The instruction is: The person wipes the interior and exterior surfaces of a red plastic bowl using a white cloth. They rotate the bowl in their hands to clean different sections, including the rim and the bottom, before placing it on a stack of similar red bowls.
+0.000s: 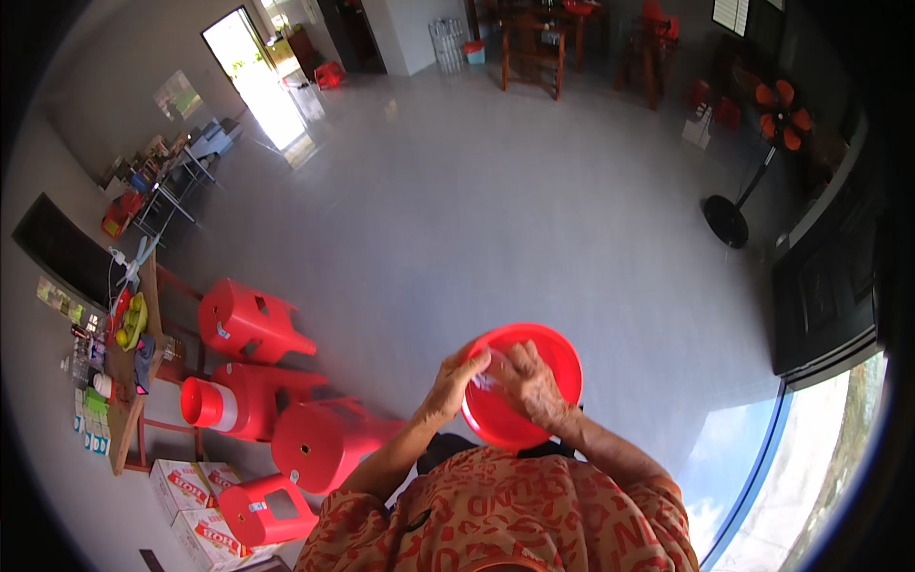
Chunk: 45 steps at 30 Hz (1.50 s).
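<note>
A round red plastic basin [561, 357] is held close before my body, its open side up. My left hand [452, 382] grips the basin's left rim, with the thumb over the inside. My right hand [529, 382] reaches into the basin with bent fingers, close to the left thumb. Between the two hands a small pale, see-through item [485, 381] shows against the red; blur and fingers hide what it is. Whether the right fingers are closed on it is not clear. The bottom of the basin is partly covered by the right hand.
Red plastic stools [250, 322] stand at my left, beside a wooden table [132, 422] bearing a green fruit bowl [133, 322]. Printed cartons [182, 486] lie below. A pedestal fan [725, 222] stands right, near a dark door [822, 300]. Grey floor [443, 200] stretches ahead.
</note>
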### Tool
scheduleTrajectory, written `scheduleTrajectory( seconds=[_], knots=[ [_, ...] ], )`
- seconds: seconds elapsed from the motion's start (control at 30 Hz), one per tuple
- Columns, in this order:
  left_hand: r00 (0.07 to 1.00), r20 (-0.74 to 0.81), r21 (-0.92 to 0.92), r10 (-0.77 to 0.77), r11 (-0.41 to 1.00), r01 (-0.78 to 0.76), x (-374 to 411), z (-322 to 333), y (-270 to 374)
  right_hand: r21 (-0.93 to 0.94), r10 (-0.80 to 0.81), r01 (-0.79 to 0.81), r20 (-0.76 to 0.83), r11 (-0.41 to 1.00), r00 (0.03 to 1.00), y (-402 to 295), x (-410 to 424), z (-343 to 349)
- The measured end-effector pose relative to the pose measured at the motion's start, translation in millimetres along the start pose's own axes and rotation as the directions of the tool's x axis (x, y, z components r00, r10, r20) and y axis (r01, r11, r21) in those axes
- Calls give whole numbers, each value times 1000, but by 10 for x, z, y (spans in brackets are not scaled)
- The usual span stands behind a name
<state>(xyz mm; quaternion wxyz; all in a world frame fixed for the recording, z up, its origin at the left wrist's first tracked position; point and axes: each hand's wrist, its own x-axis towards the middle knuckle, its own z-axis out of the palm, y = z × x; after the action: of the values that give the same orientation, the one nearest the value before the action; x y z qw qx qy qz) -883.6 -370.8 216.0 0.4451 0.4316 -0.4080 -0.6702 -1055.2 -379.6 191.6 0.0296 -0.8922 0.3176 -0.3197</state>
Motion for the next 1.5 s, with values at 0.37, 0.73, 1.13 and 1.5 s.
scheduleTrajectory(
  seconds=[0.37, 0.73, 1.13, 1.5],
  knots=[
    [983, -113, -78, 146, 985, -155, 362, 501, -84, -18, -24, 24, 22, 1000, 999, 424, 134, -457],
    [960, -152, -111, 236, 961, -254, 779, 425, -4, -175, 249, -270, -133, 947, 959, 760, 657, -376],
    [869, -97, 198, 485, 865, -461, 1110, 55, 463, -143, 178, -219, -252, 965, 951, 960, 1330, -125],
    [851, -199, 37, 487, 871, -490, 1546, 18, 586, -292, 440, -535, -335, 793, 834, 1159, 1618, -210]
  ],
)
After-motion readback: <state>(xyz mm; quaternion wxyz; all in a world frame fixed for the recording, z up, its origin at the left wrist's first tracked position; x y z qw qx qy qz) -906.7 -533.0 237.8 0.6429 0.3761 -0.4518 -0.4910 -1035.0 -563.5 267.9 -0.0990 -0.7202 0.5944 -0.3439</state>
